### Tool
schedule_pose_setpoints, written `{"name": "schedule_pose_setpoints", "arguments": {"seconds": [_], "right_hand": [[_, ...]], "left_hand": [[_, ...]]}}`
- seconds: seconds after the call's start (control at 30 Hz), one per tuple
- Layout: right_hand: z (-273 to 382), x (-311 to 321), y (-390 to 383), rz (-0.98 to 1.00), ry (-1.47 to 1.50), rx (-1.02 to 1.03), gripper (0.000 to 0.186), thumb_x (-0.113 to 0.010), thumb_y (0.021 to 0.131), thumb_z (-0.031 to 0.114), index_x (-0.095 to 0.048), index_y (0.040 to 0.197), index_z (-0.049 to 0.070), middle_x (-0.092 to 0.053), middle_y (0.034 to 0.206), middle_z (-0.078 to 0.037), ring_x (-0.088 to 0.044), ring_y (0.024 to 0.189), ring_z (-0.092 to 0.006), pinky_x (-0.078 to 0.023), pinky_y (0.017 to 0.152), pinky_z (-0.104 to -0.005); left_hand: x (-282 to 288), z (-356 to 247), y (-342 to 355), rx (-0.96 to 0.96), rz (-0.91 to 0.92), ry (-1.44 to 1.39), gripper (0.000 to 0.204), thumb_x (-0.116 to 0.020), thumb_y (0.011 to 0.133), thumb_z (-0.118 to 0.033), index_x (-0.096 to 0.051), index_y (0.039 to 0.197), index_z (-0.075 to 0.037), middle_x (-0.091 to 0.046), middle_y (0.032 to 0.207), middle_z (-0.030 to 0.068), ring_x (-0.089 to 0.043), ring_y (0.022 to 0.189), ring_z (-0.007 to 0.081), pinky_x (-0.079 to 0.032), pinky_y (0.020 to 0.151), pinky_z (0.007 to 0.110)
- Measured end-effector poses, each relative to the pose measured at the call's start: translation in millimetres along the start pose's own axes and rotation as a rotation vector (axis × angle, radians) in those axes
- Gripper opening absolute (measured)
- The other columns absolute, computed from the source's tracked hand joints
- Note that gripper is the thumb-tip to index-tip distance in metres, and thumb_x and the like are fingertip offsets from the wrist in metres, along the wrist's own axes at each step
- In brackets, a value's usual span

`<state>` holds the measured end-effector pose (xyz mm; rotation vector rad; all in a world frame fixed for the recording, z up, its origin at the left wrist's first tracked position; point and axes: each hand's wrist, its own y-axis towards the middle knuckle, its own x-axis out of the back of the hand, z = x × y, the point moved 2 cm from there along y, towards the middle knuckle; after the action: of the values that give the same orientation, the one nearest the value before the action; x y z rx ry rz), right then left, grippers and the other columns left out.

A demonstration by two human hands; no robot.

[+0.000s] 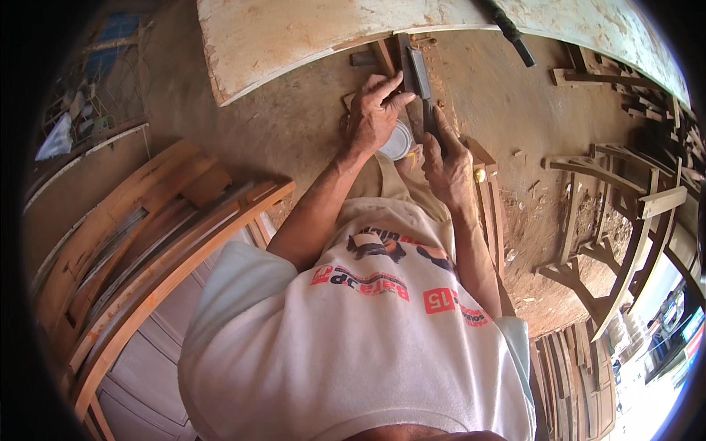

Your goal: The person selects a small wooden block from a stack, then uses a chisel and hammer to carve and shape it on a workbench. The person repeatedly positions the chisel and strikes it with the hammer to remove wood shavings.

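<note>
My right hand is closed round the lower end of a long, flat dark tool, like a broad chisel or file; its exact kind is unclear. The tool lies along a narrow wooden strip that runs down from the near edge of the pale board. My left hand is just left of the strip. Its index finger and thumb stretch apart toward the strip and the tool, and nothing shows between them. Below the hands, a round can with a pale grey top is partly hidden by the left hand and the strip.
The pale, worn board spans the top, with a dark rod lying over its edge. Wooden frames lean at the left. Curved wooden frames stand on the right. Wood scraps litter the earthen floor.
</note>
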<state>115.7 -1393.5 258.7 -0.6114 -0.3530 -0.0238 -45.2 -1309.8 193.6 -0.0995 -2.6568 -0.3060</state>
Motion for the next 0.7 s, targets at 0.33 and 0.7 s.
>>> {"name": "schedule_pose_setpoints", "arguments": {"seconds": [0.33,0.7], "right_hand": [[10,-3,3,-0.029,0.026,0.096,0.052,-0.058,0.104,0.020,-0.052,0.154,0.006,-0.071,0.122,-0.030,-0.074,0.113,-0.0341,-0.056,0.095,-0.0420],[12,-2,28,-0.038,0.074,0.193,0.051,-0.057,0.105,0.024,-0.054,0.151,0.003,-0.076,0.097,-0.022,-0.074,0.078,-0.0241,-0.057,0.070,-0.0389]], "left_hand": [[-3,2,3,0.009,0.002,0.014,0.036,-0.081,0.092,-0.013,-0.073,0.124,0.001,-0.071,0.109,0.0158,-0.070,0.101,0.0293,-0.055,0.088,0.038],[-3,2,8,0.110,0.033,-0.057,0.045,-0.083,0.092,-0.020,-0.071,0.131,0.000,-0.072,0.112,0.0164,-0.070,0.104,0.0271,-0.055,0.090,0.037]]}}
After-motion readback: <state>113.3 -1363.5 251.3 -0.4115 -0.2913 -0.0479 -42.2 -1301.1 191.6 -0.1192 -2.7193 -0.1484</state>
